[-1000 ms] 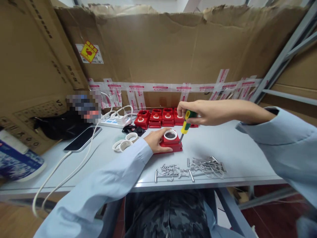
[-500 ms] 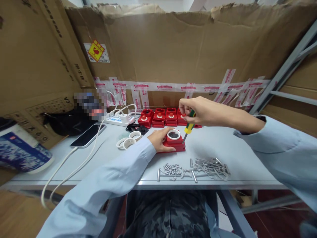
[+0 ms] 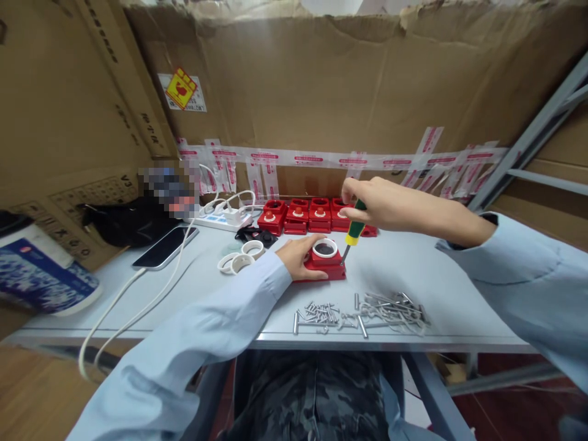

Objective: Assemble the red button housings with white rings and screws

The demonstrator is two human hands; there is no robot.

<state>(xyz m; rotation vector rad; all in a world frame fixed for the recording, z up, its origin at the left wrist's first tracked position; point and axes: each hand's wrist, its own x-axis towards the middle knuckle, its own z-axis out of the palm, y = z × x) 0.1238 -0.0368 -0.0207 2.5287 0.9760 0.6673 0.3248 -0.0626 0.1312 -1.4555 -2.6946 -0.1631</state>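
Head view: a red housing point(image 3: 331, 271) lies on the grey table point(image 3: 450, 275), in front of the person, with a white ring point(image 3: 324, 256) seated on top around a dark round centre. The left hand point(image 3: 298, 260) grasps the housing from its left end, the thumb along the near side and the fingers on the far side. The right hand point(image 3: 370, 199) is above and to the right of the housing, closed around the green and yellow handle of a screwdriver point(image 3: 353, 235). The shaft slants down to the housing's right corner, just beside the ring; whether the tip sits in a screw is too small to tell.

Nearer the table's front edge lie a loose heap of small screws point(image 3: 321, 313) and, to its right, a tangle of metal rods point(image 3: 392, 306), some with T-shaped ends. Left of the left hand, three white rings point(image 3: 234, 264) rest close together, near a small black object point(image 3: 264, 237). Behind the housing, well apart from it, stands a row of red units point(image 3: 320, 225) with round openings and knobs. Further left are a white power strip point(image 3: 229, 222), a phone point(image 3: 164, 250) with a white cable, and a blue-and-white container point(image 3: 46, 263). A taped cardboard panel point(image 3: 294, 92) closes off the back.
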